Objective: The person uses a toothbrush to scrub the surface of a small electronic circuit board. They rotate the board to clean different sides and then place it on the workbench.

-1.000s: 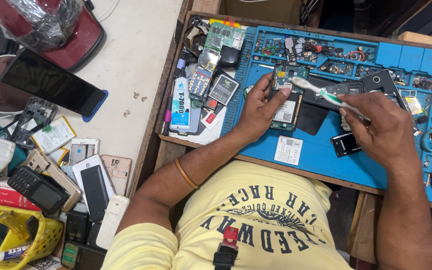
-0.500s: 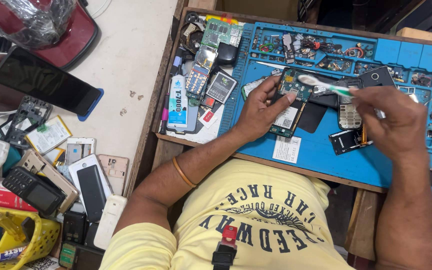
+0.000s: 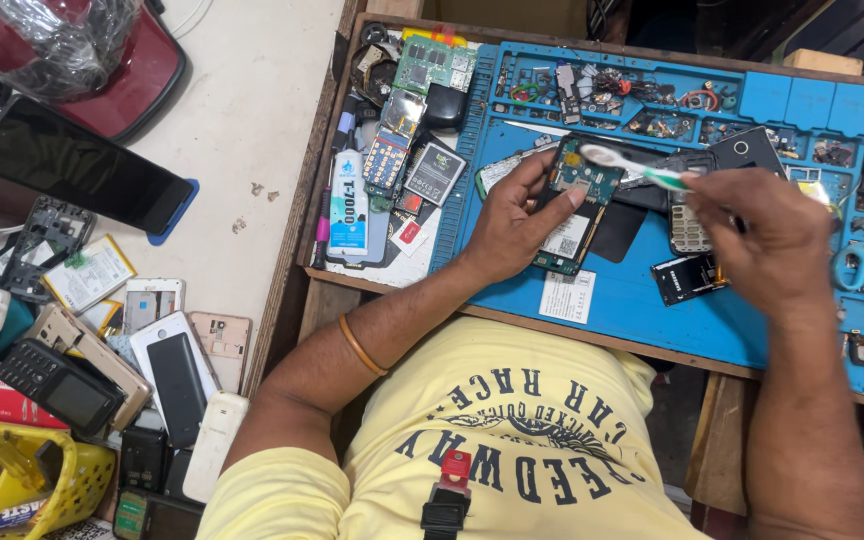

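The left hand pins the green circuit board to the blue mat on the bench, fingers clamped on its edges, as before. The right hand, fingers closed on a toothbrush, has shifted left; the bristles now sit over the board's far end.

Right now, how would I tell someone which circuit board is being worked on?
Start at the blue repair mat on the wooden bench. Near its middle the left hand pins down a green phone circuit board, with the white-and-green toothbrush in the right hand touching its top end. The other green board lies untouched at the mat's upper left edge.
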